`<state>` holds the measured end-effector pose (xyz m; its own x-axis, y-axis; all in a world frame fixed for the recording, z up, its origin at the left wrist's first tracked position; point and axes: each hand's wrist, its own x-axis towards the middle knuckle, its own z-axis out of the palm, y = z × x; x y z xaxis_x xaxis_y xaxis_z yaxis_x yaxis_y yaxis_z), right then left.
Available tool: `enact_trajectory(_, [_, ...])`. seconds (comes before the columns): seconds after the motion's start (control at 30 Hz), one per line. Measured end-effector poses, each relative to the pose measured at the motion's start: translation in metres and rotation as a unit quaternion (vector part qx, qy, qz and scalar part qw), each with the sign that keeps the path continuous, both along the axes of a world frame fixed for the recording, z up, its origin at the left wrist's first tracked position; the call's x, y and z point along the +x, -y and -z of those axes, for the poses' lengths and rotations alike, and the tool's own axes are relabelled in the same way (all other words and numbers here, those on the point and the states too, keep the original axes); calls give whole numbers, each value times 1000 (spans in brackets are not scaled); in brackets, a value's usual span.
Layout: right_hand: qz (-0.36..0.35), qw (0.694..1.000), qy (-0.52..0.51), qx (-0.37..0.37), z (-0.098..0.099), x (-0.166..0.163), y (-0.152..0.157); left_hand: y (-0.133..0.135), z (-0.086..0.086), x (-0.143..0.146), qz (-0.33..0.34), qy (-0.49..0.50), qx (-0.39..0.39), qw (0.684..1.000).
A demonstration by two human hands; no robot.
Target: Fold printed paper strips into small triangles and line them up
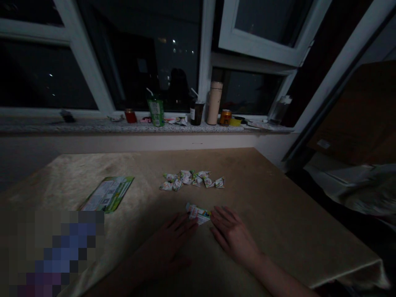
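A flattened piece of white, green and yellow printed paper (199, 214) lies on the cloth-covered table (266, 198) between my hands. My left hand (177, 236) rests palm down with its fingers stretched out, the tips at the paper's lower left edge. At its right edge lie the fingertips of my right hand (232, 232), which is also flat and open. Just beyond, several small folded paper pieces (186, 178) in similar colours sit in a loose cluster. The light is dim, so their exact kind is hard to make out.
A green and white printed packet (108, 194) lies on the left. On the windowsill (173, 129) stand a red jar (130, 116), a green cup with a straw (156, 111), a dark drink cup (196, 113), a pink flask (214, 103) and an orange can (225, 117). The lower left is pixelated.
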<state>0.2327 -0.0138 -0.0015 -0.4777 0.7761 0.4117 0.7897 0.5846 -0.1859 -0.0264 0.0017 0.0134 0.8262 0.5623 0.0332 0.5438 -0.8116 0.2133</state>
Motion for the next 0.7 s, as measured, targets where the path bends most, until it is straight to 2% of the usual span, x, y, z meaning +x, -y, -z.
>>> enact_trajectory(0.3, [-78,996,-39,32,6,1,0,-8,-3,-1,-11,-20,14,1000])
enact_trajectory(0.53, [-147,988,7,-50,-20,1,6,-10,-1,2,-32,-14,26,999])
enact_trajectory(0.7, [-198,974,5,-109,-30,0,8,-9,2,6,-45,4,18,999])
